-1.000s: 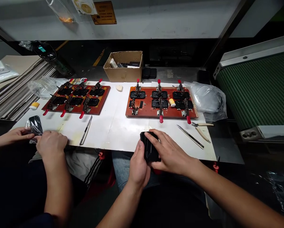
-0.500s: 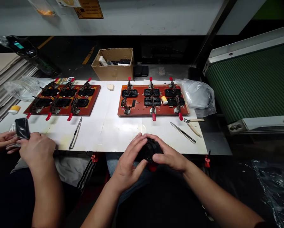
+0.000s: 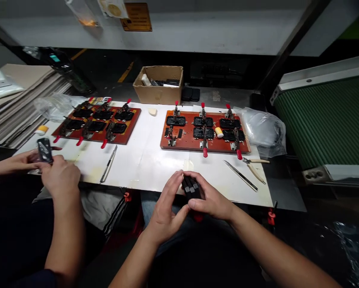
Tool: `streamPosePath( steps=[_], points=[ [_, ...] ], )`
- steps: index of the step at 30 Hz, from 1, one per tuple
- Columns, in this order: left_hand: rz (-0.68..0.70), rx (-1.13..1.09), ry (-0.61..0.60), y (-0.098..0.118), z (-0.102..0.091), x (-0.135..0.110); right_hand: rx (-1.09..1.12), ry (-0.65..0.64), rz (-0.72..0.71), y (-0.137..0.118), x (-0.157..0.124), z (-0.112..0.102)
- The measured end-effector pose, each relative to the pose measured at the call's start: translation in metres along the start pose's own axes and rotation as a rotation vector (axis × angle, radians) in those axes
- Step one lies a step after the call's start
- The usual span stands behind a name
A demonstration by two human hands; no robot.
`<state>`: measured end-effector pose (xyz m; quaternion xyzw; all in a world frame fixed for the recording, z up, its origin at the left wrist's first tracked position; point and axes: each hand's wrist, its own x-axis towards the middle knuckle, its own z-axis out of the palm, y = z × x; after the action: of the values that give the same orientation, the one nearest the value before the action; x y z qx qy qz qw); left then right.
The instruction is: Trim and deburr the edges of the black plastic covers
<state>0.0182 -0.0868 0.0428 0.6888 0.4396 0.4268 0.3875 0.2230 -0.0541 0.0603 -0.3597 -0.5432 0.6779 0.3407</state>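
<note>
Just off the table's front edge, my left hand (image 3: 166, 206) and my right hand (image 3: 213, 200) are closed around a black plastic part (image 3: 191, 187) with blocky ridges. The fingers of both hands meet at its far end, and the two thumbs come close together at the near side. Much of the part is hidden by the fingers. Beyond my hands lies a red-brown fixture board (image 3: 187, 145) with several black ribbed parts under red-handled clamps. On that board, a small yellow-and-white container (image 3: 219, 132) rests between black parts.
To the right lie a craft knife (image 3: 241, 176), cream-handled pliers (image 3: 255, 170) and a clear plastic bag (image 3: 265, 128). A cardboard box (image 3: 158, 94) stands behind. At left, a co-worker's hands (image 3: 61, 176) hold a black wrapped piece near a second fixture board (image 3: 131, 130) and another knife (image 3: 109, 163).
The view has swung left, so the table appears farther right. The black part has turned in my hands, and its blocky ridges show more clearly. The co-worker's hands have shifted slightly.
</note>
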Motion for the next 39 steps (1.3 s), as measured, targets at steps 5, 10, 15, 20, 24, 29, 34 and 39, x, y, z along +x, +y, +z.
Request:
streamPosePath(
  steps=[5, 10, 15, 20, 24, 29, 34, 39],
  points=[
    [-0.244, -0.132, 0.578, -0.023, -0.023, -0.032, -0.975, 0.041, -0.061, -0.008, 0.081, 0.025],
    [-0.314, -0.146, 0.690, -0.028, -0.041, -0.057, -1.395, -0.124, -0.094, 0.003, 0.153, 0.052],
    [-0.370, -0.187, 0.683, -0.028, -0.036, -0.071, -1.412, -0.137, -0.093, 0.015, 0.163, 0.047],
    [-0.419, -0.410, 0.738, -0.020, -0.034, -0.062, -1.208, -0.019, -0.290, 0.010, 0.110, 0.044],
    [-0.689, -0.713, 0.389, -0.014, -0.031, -0.045, -0.940, -0.112, -0.367, 0.019, 0.033, 0.047],
    [-0.817, -0.631, 0.034, -0.019, -0.002, -0.032, -0.281, 0.239, -0.129, 0.042, -0.034, 0.028],
    [-0.550, 0.054, -0.212, -0.015, 0.030, -0.006, -0.088, 0.485, 0.038, 0.050, -0.057, 0.006],
    [-0.273, 0.213, -0.485, 0.000, 0.041, 0.021, -0.015, 0.433, 0.060, 0.034, -0.073, -0.007]
  ],
)
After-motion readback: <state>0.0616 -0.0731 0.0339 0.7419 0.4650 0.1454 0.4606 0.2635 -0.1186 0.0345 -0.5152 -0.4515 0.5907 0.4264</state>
